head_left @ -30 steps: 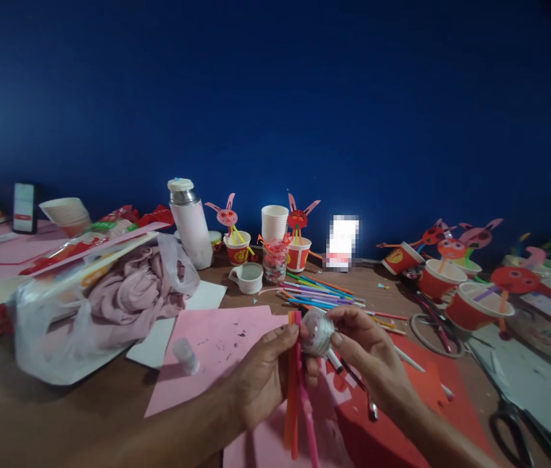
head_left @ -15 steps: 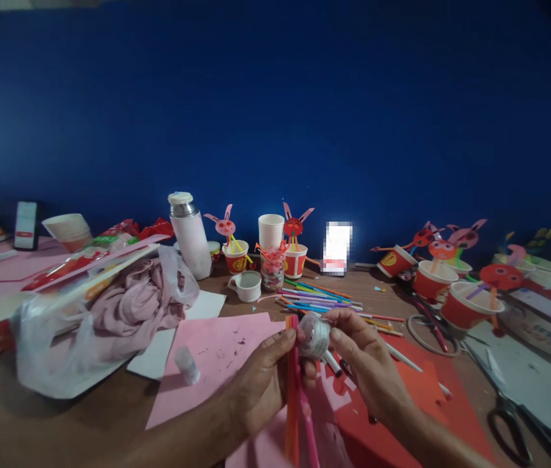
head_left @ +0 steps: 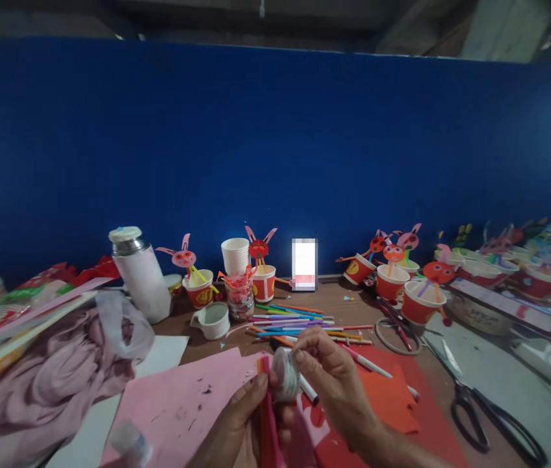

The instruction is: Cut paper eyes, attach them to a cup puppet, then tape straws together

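Observation:
My left hand (head_left: 239, 416) is closed around orange and pink drinking straws (head_left: 266, 416) standing upright near the bottom of the head view. Against its fingers rests a round, clear roll of tape (head_left: 285, 376) with pale markings. The fingertips of my right hand (head_left: 334, 380) pinch at the roll's upper right edge; whether a strip is peeled off is too fine to see. Below lie a pink paper sheet (head_left: 178, 403) with dark scraps and a red paper sheet (head_left: 431, 416). A glue stick or small bottle (head_left: 130, 442) stands at lower left, blurred.
Several coloured straws (head_left: 299, 318) lie beyond my hands. Open black-handled scissors (head_left: 470, 396) lie at right. Paper cups with rabbit-like faces (head_left: 422, 302) line the back. A flask (head_left: 141, 276), a white cup (head_left: 212, 320) and a cloth in a bag (head_left: 65, 364) stand left.
The view has swung right and up, so everything sits further left and lower. My right hand still pinches the tape roll's edge, its fingers slightly more raised.

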`<action>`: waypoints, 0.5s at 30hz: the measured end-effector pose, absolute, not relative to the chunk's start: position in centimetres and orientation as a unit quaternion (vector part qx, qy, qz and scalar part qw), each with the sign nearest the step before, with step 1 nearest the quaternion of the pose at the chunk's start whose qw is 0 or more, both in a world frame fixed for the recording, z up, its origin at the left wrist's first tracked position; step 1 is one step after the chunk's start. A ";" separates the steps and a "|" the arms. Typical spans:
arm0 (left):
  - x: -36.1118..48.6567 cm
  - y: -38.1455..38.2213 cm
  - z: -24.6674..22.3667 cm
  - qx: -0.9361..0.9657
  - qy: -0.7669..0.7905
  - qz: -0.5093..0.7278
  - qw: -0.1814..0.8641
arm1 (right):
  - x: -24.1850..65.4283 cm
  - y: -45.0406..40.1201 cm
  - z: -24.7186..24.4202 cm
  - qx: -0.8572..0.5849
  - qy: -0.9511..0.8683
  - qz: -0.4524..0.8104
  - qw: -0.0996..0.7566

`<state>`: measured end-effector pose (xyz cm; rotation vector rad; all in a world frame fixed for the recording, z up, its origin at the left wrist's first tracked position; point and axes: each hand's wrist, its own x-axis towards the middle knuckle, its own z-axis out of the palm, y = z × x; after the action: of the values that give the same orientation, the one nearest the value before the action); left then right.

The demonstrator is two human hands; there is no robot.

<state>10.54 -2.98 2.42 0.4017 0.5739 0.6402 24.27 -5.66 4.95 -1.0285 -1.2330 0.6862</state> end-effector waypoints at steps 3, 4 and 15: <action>10.6 -3.4 2.0 0.168 0.236 0.267 0.919 | 24.4 -6.0 5.5 -0.447 -0.579 0.250 0.634; 10.5 -3.5 1.9 0.164 0.226 0.259 0.924 | 24.4 -6.0 5.7 -0.446 -0.581 0.253 0.633; 10.0 -3.1 3.1 0.362 0.254 0.311 0.842 | 26.7 -6.6 8.3 -0.507 -0.643 0.231 0.525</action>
<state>10.01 -3.10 3.09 0.7644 0.5357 0.6563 26.69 -6.59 8.34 -1.2138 -1.5376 0.5518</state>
